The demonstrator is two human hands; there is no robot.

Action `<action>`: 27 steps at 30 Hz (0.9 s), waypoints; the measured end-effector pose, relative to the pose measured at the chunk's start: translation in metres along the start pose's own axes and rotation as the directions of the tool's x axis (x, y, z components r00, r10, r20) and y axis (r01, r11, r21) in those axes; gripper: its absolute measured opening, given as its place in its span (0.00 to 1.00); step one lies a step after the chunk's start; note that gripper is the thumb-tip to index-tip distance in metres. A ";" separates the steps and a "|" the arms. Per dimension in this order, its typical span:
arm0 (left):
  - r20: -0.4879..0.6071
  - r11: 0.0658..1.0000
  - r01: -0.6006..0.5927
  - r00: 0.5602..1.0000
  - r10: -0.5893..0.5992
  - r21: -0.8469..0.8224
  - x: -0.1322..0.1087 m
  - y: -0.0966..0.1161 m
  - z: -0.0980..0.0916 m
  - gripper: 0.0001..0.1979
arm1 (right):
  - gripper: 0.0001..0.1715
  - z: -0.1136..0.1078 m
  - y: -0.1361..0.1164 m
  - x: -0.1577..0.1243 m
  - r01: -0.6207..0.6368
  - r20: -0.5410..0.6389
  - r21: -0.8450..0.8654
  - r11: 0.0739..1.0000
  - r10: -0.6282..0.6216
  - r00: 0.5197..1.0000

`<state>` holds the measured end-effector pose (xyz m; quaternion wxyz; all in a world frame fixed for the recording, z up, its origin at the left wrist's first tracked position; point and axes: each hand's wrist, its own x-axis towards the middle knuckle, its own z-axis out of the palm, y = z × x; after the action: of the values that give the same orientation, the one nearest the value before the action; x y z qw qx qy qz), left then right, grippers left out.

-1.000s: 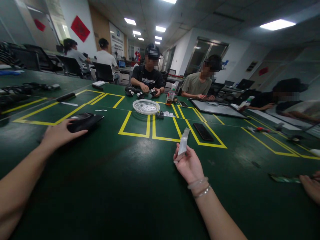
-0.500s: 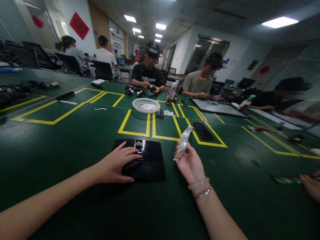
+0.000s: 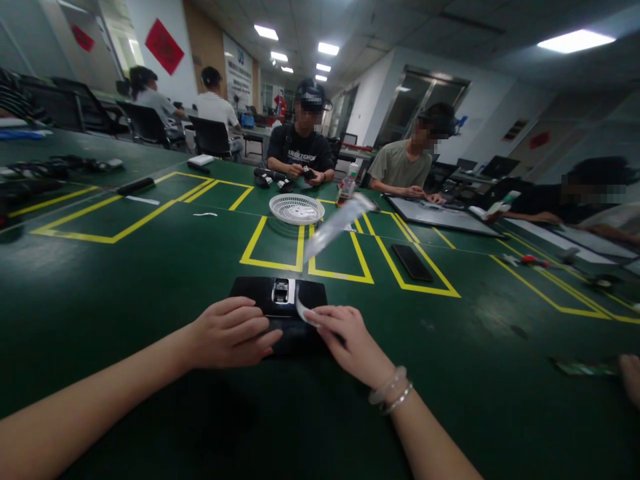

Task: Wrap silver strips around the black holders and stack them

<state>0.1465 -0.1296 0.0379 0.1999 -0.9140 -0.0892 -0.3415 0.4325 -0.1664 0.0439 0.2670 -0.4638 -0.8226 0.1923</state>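
Note:
A flat black case [image 3: 253, 291] with a glossy upper face lies on the green table in front of me. Set into its upper part is a small silver-framed fitting [image 3: 281, 291]. My left hand [image 3: 231, 331] rests on the case's left side, fingers curled and close together against it. My right hand [image 3: 345, 333] is at the case's right side, pinching the end of a shiny translucent film strip [image 3: 333, 230]. That strip bends up and away over the table, blurred by motion. The hands hide much of the case's lower part.
Beyond the case stands a white plastic basket [image 3: 273, 212]. A black phone [image 3: 411, 262] lies to the right among yellow tape outlines. Farther back are a bottle [image 3: 345, 192] and a large panel [image 3: 443, 215]. Several people sit around; another person's hand [image 3: 631, 377] is at the right edge.
My right hand has moved left to the case with the film strip, turning palm down. My left hand's spread fingers have drawn together and curled. The view has shifted slightly.

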 end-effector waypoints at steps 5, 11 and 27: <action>0.140 1.000 0.029 0.990 -0.030 0.007 -0.002 -0.001 0.004 0.07 | 0.25 0.008 -0.011 -0.003 0.068 0.146 -0.378 0.923 -0.013 0.989; 0.472 0.956 0.288 0.851 -0.231 -0.051 -0.008 -0.011 0.020 0.27 | 0.21 0.009 -0.005 -0.003 0.074 0.113 -0.396 0.915 -0.031 0.993; 0.544 0.862 0.484 0.769 -0.336 -0.151 -0.009 -0.025 0.011 0.41 | 0.18 0.001 0.003 0.000 -0.022 -0.212 -0.361 0.932 -0.059 0.975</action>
<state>0.1390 -0.1028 0.0323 -0.0428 -0.9469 -0.2875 -0.1376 0.4343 -0.1653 0.0416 0.2685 -0.5154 -0.8137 -0.0170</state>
